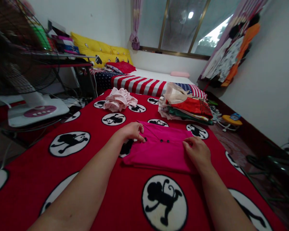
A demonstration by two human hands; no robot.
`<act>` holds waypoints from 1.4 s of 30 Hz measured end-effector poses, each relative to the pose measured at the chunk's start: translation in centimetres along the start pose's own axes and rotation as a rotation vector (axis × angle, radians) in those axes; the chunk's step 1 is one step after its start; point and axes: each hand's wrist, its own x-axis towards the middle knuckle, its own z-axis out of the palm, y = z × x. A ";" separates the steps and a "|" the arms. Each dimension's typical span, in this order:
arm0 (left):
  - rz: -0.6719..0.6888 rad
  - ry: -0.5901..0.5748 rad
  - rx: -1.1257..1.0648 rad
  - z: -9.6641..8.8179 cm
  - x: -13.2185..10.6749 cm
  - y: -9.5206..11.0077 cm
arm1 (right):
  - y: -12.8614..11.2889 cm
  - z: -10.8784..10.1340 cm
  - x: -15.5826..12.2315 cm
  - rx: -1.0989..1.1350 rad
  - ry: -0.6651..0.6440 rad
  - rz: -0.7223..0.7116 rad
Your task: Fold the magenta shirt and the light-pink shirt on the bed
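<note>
Left hand (131,131) sits curled on the far left corner of one folded magenta cloth garment (161,150), fingertips down on the fabric. Cannot tell whether they pinch it or only press. Right hand (197,150) lies flat with fingers spread loose on the garment's right edge, clamped on nothing.

Garment: lies mid-scene between the two hands, folded into a rough rectangle, three small dark buttons in a row near its far edge. It rests on one red fleece blanket (91,173) printed with black monkey figures in white roundels, more than ten of them in view, one partly covered by the garment's left edge.

Far of the left hand, well apart: one crumpled pale pink garment (119,98). Far right of the magenta piece: one stack of folded clothes (185,109), red, green and white layers, a cream piece loose on top.

Left edge: one white-based electric fan (36,110), its cage blurred. Far: one red-and-white striped bed cover (139,84), one red pillow (121,66), one small pink pillow (180,74), one row of yellow cushions (98,51). Far right wall: one bunch of hanging clothes (233,54).
</note>
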 end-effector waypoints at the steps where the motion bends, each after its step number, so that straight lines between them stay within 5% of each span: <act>1: -0.006 0.013 0.013 0.1 0.0 0.1 | 0.0 0.0 0.0 -0.005 -0.003 -0.001; 8: 0.009 -0.113 -0.421 -0.3 -0.6 -0.9 | 0.1 -0.1 0.0 0.036 -0.022 0.003; 14: 0.056 -0.137 -0.329 -0.8 -0.4 -1.3 | 0.7 -0.7 0.3 -0.057 0.057 0.134; 19: 0.087 -0.184 -0.326 -0.9 -0.4 -1.6 | 2.2 -1.8 0.7 -0.205 -0.178 0.304; 22: 0.103 -0.227 -0.391 -1.3 -0.7 -1.9 | 2.5 -2.0 0.9 -0.202 -0.250 0.292; 30: 0.133 -0.254 -0.462 -1.6 -0.6 -2.6 | 1.1 -1.8 0.7 -0.188 -0.158 0.257; 36: 0.043 -0.115 -0.566 -0.5 -0.3 -2.1 | 1.3 -1.4 1.0 -0.057 -0.054 0.249; 42: -0.075 0.322 -0.823 1.1 0.2 -1.8 | -0.3 -2.0 0.4 0.488 -0.058 0.192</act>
